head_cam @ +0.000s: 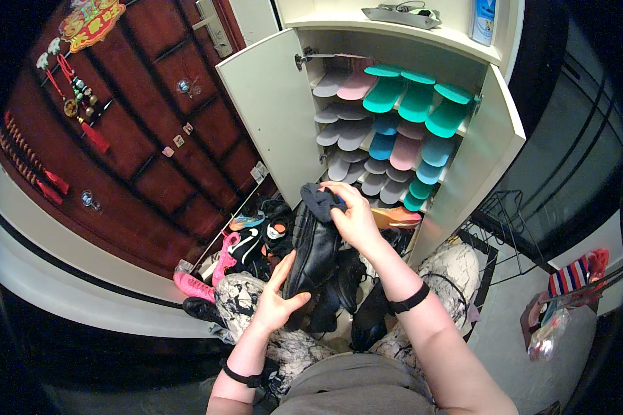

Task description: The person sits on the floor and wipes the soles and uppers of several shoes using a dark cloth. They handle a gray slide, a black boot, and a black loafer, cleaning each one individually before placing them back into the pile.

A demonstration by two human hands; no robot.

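Note:
A black leather shoe (314, 259) is held up before my knees. My left hand (283, 298) grips its lower end, thumb on one side and fingers on the other. In my right hand (348, 210) is a bunched dark grey cloth (317, 201), pressed against the upper end of the shoe. Below, between my legs, lie more black shoes (371, 316). Beyond the hands an open white shoe cabinet (270, 104) has rows of grey, pink, blue and green plastic shoe holders (415, 101).
Pink sneakers (192, 285) and black sneakers (246, 246) are heaped at the left, beside a dark red door (150, 104). An orange shoe (397, 218) lies under the cabinet's shelves. A black wire rack (514, 233) stands right. A grey tray (402, 16) sits on the cabinet top.

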